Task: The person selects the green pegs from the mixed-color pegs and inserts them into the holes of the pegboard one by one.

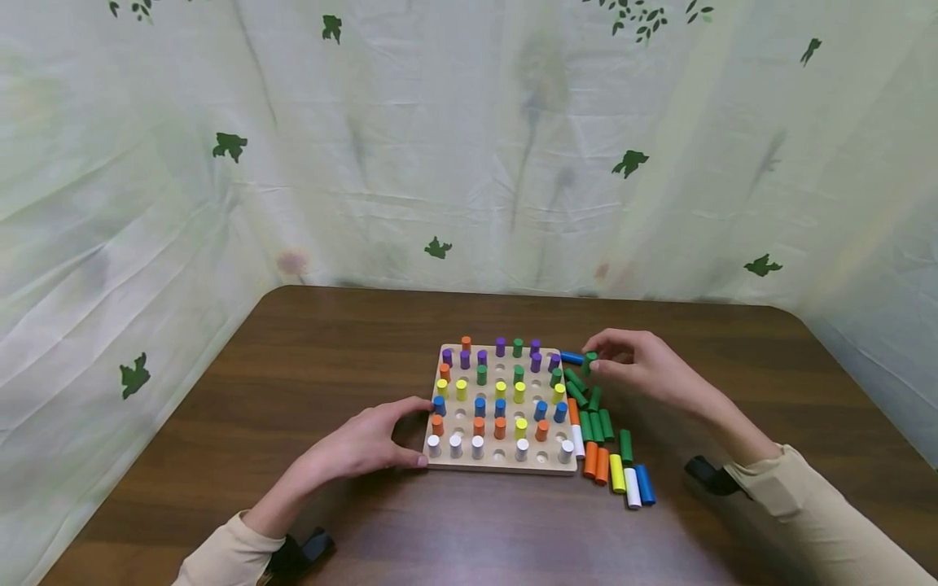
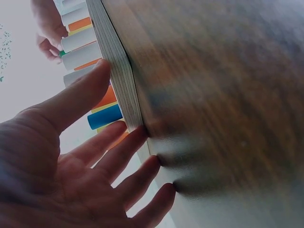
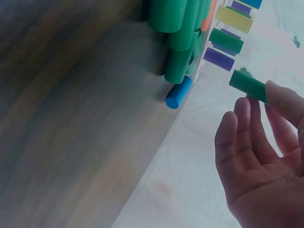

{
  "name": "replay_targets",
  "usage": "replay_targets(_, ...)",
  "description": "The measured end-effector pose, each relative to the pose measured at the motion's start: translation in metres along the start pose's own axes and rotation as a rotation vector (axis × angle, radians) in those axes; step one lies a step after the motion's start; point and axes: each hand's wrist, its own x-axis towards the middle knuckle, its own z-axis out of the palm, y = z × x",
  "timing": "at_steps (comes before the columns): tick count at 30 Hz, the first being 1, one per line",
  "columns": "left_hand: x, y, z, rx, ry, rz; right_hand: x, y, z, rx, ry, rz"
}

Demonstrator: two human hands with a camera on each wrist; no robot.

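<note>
A wooden pegboard stands on the table, its rows of holes partly filled with purple, green, yellow, blue, orange and white pegs. My left hand rests at its left edge, thumb at the near corner and fingers along the side. In the left wrist view the thumb lies against the board's edge, and the other fingertips reach down to the table. Beyond the board's far right corner, my right hand pinches a green peg between thumb and fingers, held above the loose pegs.
Several loose green pegs lie along the board's right side. Nearer me are orange pegs, a yellow peg, a white peg and a blue peg. Another blue peg lies by the far right corner. A patterned curtain hangs behind the table.
</note>
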Motion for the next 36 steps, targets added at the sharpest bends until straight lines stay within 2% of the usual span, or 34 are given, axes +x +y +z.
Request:
replay_targets(6,0.001,0.000,0.000,-0.007,-0.008,-0.011,0.004,-0.008,0.002,0.026,0.023,-0.002)
replay_targets(17,0.001,0.001,0.000,-0.014,-0.017,-0.022,0.011,-0.018,0.010,0.009,0.080,-0.023)
replay_targets(28,0.002,0.000,0.001,-0.018,-0.015,-0.022,0.017,-0.028,0.017,0.025,0.083,-0.019)
replay_targets(36,0.001,0.000,0.000,-0.003,-0.005,-0.012,0.024,-0.028,0.027,-0.030,0.068,-0.057)
